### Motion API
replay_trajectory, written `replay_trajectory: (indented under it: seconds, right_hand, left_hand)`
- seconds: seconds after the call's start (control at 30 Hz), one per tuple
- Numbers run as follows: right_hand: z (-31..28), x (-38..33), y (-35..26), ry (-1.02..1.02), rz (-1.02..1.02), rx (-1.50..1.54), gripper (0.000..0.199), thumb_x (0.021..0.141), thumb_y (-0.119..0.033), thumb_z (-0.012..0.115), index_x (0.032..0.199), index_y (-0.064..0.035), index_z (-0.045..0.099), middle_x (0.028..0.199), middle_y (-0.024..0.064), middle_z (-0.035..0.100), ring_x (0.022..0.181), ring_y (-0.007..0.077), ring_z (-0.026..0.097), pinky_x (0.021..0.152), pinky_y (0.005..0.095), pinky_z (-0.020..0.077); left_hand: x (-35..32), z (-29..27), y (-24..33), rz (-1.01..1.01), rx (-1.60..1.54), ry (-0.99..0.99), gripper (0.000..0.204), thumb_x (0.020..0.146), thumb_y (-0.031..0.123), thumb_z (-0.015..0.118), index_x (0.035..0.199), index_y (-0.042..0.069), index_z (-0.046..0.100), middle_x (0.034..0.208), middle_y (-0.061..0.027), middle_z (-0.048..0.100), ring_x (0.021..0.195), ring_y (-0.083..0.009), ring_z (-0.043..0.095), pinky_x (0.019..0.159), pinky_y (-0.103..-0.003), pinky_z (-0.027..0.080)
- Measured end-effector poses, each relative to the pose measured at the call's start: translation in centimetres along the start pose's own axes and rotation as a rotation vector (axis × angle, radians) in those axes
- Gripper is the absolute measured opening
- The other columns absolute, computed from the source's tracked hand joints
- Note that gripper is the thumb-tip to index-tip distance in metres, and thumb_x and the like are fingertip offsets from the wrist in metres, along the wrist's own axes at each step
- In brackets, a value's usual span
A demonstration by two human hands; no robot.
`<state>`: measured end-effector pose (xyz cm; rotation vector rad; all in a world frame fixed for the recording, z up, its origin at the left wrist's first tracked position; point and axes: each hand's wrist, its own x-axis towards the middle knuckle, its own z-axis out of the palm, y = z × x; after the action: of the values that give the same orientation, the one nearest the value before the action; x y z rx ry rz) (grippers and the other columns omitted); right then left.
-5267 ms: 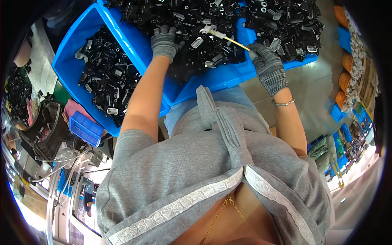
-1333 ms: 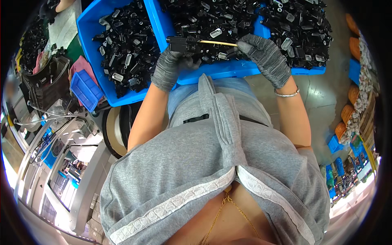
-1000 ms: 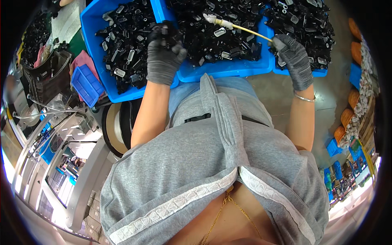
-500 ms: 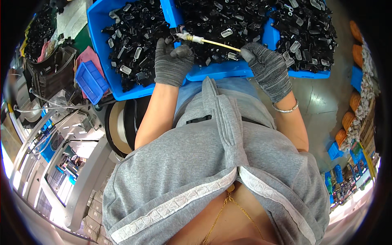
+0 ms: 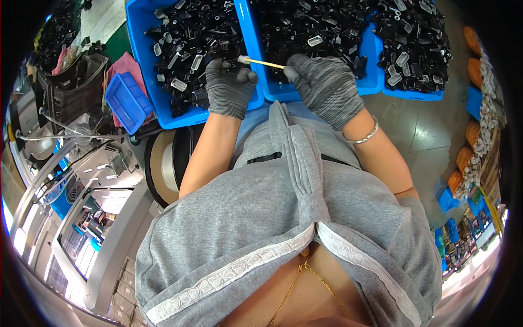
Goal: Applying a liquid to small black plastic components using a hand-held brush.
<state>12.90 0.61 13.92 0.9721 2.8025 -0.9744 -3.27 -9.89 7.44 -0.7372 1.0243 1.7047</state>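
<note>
In my right hand [image 5: 327, 87], wearing a dark grey knit glove, I hold a thin pale stick [image 5: 267, 64] by its near end between thumb and fingers. Its far end is wrapped in a whitish wad [image 5: 243, 59], like a swab, and points toward my left hand. My left hand [image 5: 231, 90], gloved the same way, is closed with the fingertips curled in beside that wad. Whatever the left fingers hold is too dark to tell from the parts behind. Both hands are above blue bins full of small black plastic parts [image 5: 196, 32], with some clear rectangular pieces [image 5: 178, 84] among them.
Three blue bins [image 5: 251, 38] stand side by side in front of me. A small blue tray [image 5: 129, 102] lies on a pink cloth at the left, near a black crate [image 5: 76, 84]. A large reel [image 5: 162, 166] and a metal-framed machine [image 5: 117, 240] are at my left side.
My right hand has moved left, bringing the stick closer to the left hand, and less of the stick shows. The left hand has hardly moved. The bins appear slightly shifted in view.
</note>
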Motion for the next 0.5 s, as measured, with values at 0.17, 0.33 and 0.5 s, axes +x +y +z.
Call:
replay_trajectory:
  seconds: [0.17,0.33,0.5]
  right_hand:
    - [4.3,1.4,-3.7,0.031,-0.071,-0.041,0.024,0.095,-0.03,0.053,0.09,-0.0081,0.063,0.068,0.0118,0.063,0.063,0.0303,0.063,0.059,0.0415,0.0497]
    - [7.7,3.8,-7.6,-0.106,-0.077,-0.041,0.024,0.096,-0.03,0.052,0.091,-0.0082,0.061,0.07,0.0124,0.064,0.063,0.0324,0.063,0.059,0.043,0.0504]
    - [9.4,4.4,-10.2,-0.073,-0.074,0.032,0.026,0.097,-0.033,0.05,0.097,-0.01,0.062,0.069,0.0121,0.064,0.063,0.0313,0.063,0.058,0.0419,0.0509]
  left_hand:
    - [-0.1,-3.7,3.2,0.105,-0.034,0.085,0.024,0.085,0.032,0.056,0.07,0.016,0.047,0.074,-0.0065,0.058,0.055,-0.0171,0.043,0.059,-0.034,0.043]
    - [-0.7,-6.5,5.6,0.084,-0.051,0.003,0.023,0.082,0.033,0.057,0.071,0.018,0.045,0.074,-0.0025,0.053,0.059,-0.0172,0.042,0.058,-0.034,0.043]
    - [-0.4,-7.9,9.2,0.094,-0.103,0.068,0.023,0.082,0.033,0.059,0.071,0.017,0.046,0.072,0.0006,0.052,0.059,-0.0162,0.044,0.054,-0.033,0.044]
